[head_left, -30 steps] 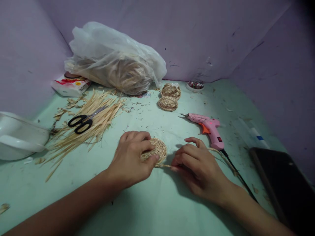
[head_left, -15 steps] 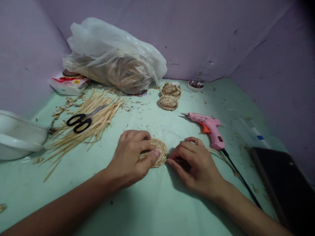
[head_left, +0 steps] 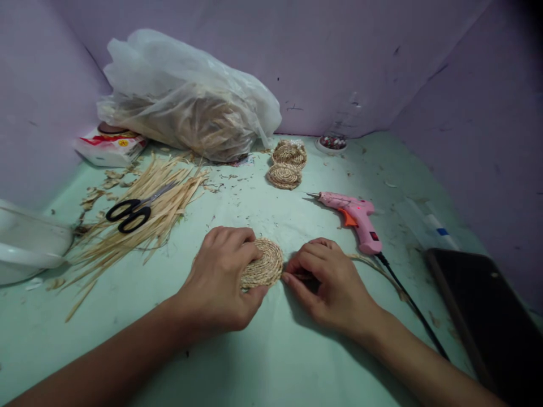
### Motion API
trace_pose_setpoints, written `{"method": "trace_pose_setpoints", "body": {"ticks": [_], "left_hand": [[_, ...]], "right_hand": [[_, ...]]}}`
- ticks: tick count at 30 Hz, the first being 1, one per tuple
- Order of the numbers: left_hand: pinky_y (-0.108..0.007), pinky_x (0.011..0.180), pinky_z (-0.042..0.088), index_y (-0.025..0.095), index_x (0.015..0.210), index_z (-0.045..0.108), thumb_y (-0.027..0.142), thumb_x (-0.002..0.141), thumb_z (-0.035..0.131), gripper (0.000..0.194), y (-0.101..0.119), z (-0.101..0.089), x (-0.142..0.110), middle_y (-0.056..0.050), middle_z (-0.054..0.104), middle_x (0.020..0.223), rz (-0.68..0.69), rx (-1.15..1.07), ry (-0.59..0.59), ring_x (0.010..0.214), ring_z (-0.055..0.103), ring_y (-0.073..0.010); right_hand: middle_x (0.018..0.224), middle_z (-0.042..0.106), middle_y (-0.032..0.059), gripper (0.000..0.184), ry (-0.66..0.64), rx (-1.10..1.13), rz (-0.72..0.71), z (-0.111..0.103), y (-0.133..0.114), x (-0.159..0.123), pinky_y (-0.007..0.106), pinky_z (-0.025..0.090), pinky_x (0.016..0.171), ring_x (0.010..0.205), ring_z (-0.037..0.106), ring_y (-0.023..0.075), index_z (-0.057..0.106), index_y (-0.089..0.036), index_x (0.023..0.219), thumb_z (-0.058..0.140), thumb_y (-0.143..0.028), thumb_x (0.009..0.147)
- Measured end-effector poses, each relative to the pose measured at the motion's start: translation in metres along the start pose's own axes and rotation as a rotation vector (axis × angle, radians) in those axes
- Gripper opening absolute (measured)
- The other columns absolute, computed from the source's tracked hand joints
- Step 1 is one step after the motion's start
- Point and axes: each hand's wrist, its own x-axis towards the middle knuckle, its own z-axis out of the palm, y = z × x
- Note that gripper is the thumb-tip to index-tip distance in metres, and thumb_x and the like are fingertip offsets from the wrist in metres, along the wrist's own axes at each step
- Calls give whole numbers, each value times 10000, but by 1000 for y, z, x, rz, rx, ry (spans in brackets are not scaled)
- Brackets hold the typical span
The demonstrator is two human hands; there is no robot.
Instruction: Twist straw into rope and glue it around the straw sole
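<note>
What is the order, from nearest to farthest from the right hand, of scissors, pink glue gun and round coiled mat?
From the right hand:
1. Round coiled mat: at its fingertips
2. Pink glue gun: beyond it
3. Scissors: far left, on strips

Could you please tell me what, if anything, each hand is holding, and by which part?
Left hand: the coiled disc, by its left side. Right hand: at the disc's right edge; any hold is hidden.
</note>
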Motion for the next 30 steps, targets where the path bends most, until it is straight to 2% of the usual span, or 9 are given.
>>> {"method": "trace_pose_setpoints", "body": {"ticks": [5,11,14,19,23,26,30], "left_hand": [[-446,889,354,178,892,587,281,649,602,265,-1,-1,1,-92,550,1059,22,15,-8,973,484,-258],[-466,904,320,173,904,594,266,654,596,267,0,-7,4,-90,563,1044,69,45,-64,953,481,-249],[-479,911,307,181,914,595,270,658,593,272,0,-8,4,-87,566,1041,86,50,-62,945,482,-250],[-468,897,322,185,921,594,268,656,590,278,-2,-6,3,-91,558,1056,88,34,-57,958,475,-253],[-490,929,292,177,907,603,271,642,594,282,-3,-9,3,-91,557,1056,78,46,-85,957,476,-259],[-505,947,271,190,911,612,267,639,588,284,-3,-13,4,-78,558,1053,74,56,-137,952,484,-260],[-489,926,306,202,938,620,243,644,582,299,-3,-19,7,-76,563,1056,98,48,-181,950,492,-260]], "right_hand": [[679,620,11,66,-28,-47,-23,-4,4,-1,369,343,771,659,555,156,616,-187,764,552,-199,777],[722,628,14,120,-40,-174,-128,-8,7,0,432,278,907,699,562,157,610,-182,800,494,-170,823],[733,630,18,118,-26,-184,-116,-6,6,0,407,304,864,703,564,159,606,-185,800,494,-185,833],[714,625,20,75,-24,-113,-2,-4,6,2,337,330,712,699,551,167,598,-188,761,552,-215,814],[762,627,30,112,-89,-80,-28,-8,8,4,346,320,731,728,541,169,603,-188,806,498,-150,817],[768,623,34,126,-157,-146,-46,-15,7,7,389,304,801,745,543,179,616,-186,842,501,-153,803],[706,605,24,100,-230,-250,-57,-20,5,10,424,288,852,707,527,175,602,-184,729,525,-192,792]]}}
